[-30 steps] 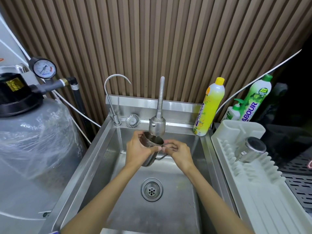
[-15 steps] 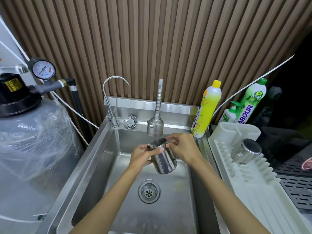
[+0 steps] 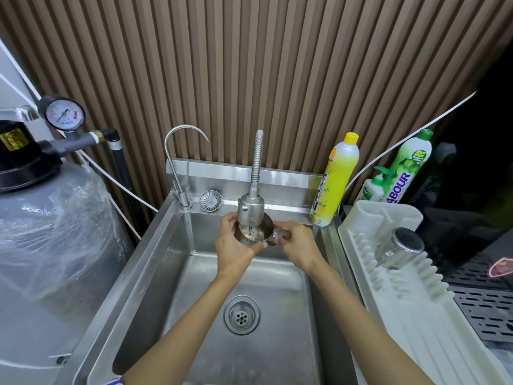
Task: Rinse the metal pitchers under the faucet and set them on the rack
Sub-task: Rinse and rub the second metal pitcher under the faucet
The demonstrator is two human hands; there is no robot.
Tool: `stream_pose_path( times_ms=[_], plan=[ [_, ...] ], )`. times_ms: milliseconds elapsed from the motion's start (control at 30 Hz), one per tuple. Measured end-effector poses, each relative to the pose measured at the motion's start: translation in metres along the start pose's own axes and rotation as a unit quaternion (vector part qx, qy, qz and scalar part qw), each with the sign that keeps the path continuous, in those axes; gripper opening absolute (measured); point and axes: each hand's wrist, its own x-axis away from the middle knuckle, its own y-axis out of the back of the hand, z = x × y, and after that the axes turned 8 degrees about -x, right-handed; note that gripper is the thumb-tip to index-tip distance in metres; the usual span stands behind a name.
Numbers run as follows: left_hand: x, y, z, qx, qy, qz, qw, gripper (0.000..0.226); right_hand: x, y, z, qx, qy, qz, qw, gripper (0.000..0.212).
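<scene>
Left hand [image 3: 231, 248] wrapped around a metal pitcher [image 3: 256, 233] held mouth-up right under the faucet head [image 3: 250, 210], right hand [image 3: 295, 245] pinching its handle just beside, over the sink [image 3: 155, 254]; second pitcher [image 3: 399, 248] lying on the rack [image 3: 416, 315], well right of both hands.

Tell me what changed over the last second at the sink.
The pitcher, tipped on its side half a second ago, is upright again under the faucet. The left hand still wraps its body, and the right hand stays at the handle. The pitcher on the rack did not move.
</scene>
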Motion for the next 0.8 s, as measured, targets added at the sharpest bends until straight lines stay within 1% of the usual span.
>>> stream_pose_path(
  times_ms=[67, 200, 300, 433, 500, 533, 600, 700, 800],
  plan=[
    [0.0, 0.006, -0.002, -0.042, -0.036, -0.006, 0.998, 0.083, 0.0, -0.007, -0.003, -0.088, -0.043, 0.007, 0.995, 0.038],
    [0.001, 0.02, -0.006, -0.105, -0.073, -0.015, 0.992, 0.079, 0.004, -0.019, -0.006, -0.249, -0.102, 0.025, 0.963, 0.036],
    [-0.001, 0.028, -0.007, -0.164, -0.062, -0.018, 0.984, 0.08, 0.007, -0.026, -0.007, -0.301, -0.111, 0.033, 0.947, 0.032],
    [-0.004, 0.035, -0.012, -0.232, -0.03, -0.007, 0.972, 0.082, 0.01, -0.028, -0.008, -0.319, -0.124, 0.023, 0.939, 0.027],
    [-0.005, 0.036, -0.016, -0.245, -0.01, 0.012, 0.97, 0.084, 0.01, -0.028, -0.009, -0.312, -0.135, 0.008, 0.94, 0.028],
    [-0.006, 0.036, -0.018, -0.244, 0.0, 0.021, 0.97, 0.08, 0.01, -0.026, -0.009, -0.299, -0.137, 0.002, 0.944, 0.028],
    [-0.005, 0.036, -0.021, -0.221, 0.031, 0.03, 0.974, 0.062, 0.009, -0.022, -0.007, -0.249, -0.133, -0.007, 0.959, 0.025],
    [-0.001, 0.034, -0.018, -0.153, 0.107, 0.042, 0.981, 0.044, 0.007, -0.012, -0.001, -0.132, -0.107, -0.018, 0.985, 0.018],
    [0.006, 0.03, -0.011, -0.025, 0.196, 0.103, 0.975, 0.029, 0.003, 0.0, 0.008, -0.032, -0.078, 0.006, 0.996, 0.011]
  ],
)
